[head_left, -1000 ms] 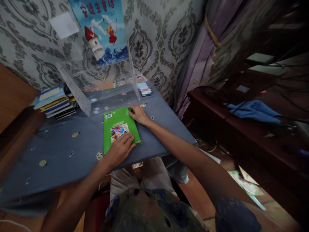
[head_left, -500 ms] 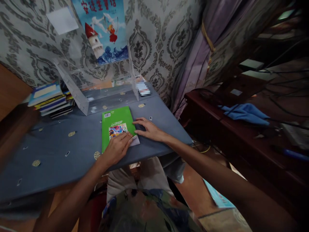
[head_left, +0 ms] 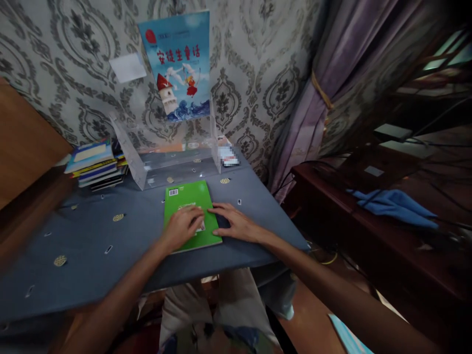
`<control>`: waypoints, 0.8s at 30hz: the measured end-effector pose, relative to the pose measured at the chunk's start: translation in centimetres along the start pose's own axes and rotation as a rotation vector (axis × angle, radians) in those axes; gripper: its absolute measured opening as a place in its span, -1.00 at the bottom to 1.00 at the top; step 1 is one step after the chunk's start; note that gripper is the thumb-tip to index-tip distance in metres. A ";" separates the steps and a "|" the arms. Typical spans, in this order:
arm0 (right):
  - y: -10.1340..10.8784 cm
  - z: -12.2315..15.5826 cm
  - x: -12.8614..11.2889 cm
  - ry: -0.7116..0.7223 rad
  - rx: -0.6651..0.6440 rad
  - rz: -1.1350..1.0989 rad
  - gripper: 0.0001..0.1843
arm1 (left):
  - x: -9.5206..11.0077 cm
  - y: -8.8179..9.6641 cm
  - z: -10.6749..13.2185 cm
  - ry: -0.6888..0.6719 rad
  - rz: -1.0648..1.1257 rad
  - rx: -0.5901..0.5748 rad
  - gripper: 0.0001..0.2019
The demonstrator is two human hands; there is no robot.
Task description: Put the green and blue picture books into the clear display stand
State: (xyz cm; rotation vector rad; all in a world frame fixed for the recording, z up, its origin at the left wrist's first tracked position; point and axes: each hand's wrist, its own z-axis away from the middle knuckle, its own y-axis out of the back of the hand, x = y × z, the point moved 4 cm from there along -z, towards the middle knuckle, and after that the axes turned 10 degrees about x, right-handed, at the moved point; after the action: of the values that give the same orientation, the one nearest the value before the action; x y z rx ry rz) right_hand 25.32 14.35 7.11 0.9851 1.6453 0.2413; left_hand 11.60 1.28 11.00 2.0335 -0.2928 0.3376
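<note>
A green book point(head_left: 190, 191) lies face down near the front edge of the desk, its barcode at the far left corner. Over its picture, my left hand point(head_left: 183, 226) rests with loosely bent fingers and grips nothing; whether the fingertips press on the cover cannot be made out. My right hand point(head_left: 238, 223) is open beside the book's right edge, thumb and fingers apart, tips at that edge. The book's cover lies flat.
Behind the book stands a clear acrylic stand point(head_left: 134, 157). A blue storybook point(head_left: 180, 54) is upright above it against the patterned wall. Several books point(head_left: 98, 164) are stacked at left, and a phone-like object point(head_left: 227, 153) lies at back right. A dark red cabinet point(head_left: 324, 206) stands at right.
The book's lifted near right corner, which showed pale pages, now lies flat. My left hand has shifted off that corner towards the cover's middle, its fingers more bent. The view has tilted up.
</note>
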 end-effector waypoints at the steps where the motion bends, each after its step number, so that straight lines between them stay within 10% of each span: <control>1: 0.0 -0.4 0.1 -0.004 -0.003 0.007 -0.27 | -1.4 0.0 -1.3 0.049 -0.068 0.029 -0.75; 8: -1.0 -6.2 2.0 -0.102 0.140 0.108 -0.38 | -8.6 -3.1 -8.4 0.293 -0.332 0.131 -0.79; 24: -1.2 -10.0 4.5 -0.288 0.287 -0.080 0.00 | -11.6 -3.3 -8.9 0.282 -0.085 0.264 -0.78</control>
State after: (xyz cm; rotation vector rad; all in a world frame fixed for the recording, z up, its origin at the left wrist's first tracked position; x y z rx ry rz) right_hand 15.94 20.12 6.51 1.1083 1.4725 -0.1895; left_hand 0.94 11.41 8.10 2.2130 0.0151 0.6298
